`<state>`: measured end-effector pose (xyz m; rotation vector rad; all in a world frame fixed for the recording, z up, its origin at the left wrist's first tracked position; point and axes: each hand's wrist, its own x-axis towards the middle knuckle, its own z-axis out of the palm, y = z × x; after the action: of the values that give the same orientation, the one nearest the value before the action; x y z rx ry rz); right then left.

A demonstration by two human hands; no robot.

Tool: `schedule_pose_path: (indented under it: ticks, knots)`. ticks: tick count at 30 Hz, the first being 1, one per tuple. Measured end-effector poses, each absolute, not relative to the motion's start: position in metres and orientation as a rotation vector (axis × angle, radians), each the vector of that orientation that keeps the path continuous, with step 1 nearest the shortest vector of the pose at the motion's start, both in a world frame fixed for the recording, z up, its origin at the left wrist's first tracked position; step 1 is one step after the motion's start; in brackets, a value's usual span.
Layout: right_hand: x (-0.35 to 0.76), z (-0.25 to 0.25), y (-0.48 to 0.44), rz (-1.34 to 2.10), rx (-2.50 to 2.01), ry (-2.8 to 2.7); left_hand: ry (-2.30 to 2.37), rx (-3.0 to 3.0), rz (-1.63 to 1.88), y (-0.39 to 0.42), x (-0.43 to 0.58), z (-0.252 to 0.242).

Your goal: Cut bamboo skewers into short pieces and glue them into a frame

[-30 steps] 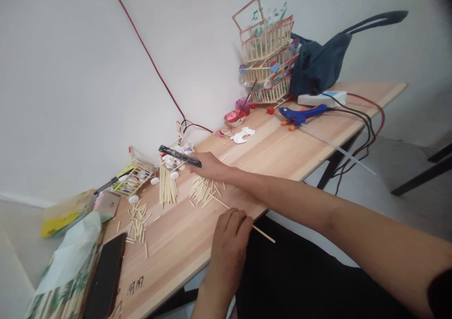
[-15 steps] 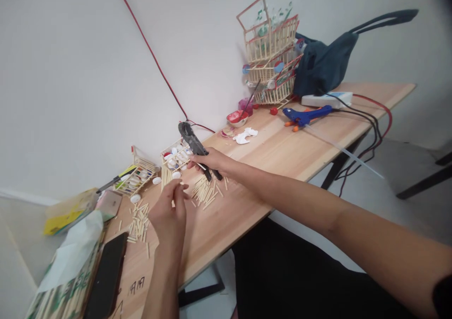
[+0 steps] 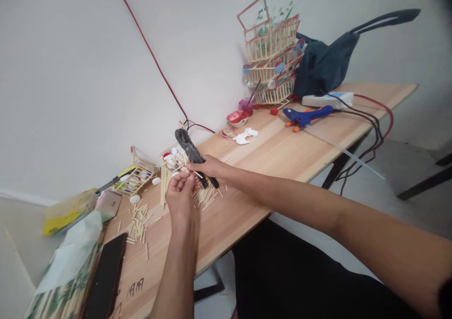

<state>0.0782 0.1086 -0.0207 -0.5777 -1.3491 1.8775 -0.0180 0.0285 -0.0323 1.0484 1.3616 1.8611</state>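
Note:
My right hand is closed around a black plier-like hand tool, its rounded head pointing up and left and its two handle ends below the hand. A thin pale wooden stick shows at the fingers of this hand. Close against it, my left hand has its fingertips pinched together; what they hold is too small to make out. Under the hands lies a pile of short cut sticks, partly hidden. Longer sticks lie just left of my left hand.
A second heap of short sticks lies left, near a phone. Small stick carts stand along the wall. Farther right are a red paint bowl, a blue glue gun, stacked stick baskets and a dark bag.
My left hand has moved up and right to meet the right hand, fingertips now at the tool. My right hand and the tool have dropped slightly down and left.

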Motion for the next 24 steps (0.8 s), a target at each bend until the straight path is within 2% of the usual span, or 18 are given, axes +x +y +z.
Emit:
schedule_pose_path:
  ticks: [8, 24]
  knots:
    - [0.073, -0.025, 0.102, 1.777, -0.55, -1.415, 1.427, 1.132, 2.012, 0.037, -0.012, -0.04]
    - [0.074, -0.029, 0.111, 1.397, -0.575, -1.778, 1.302, 1.119, 1.976, 0.027, -0.022, -0.045]
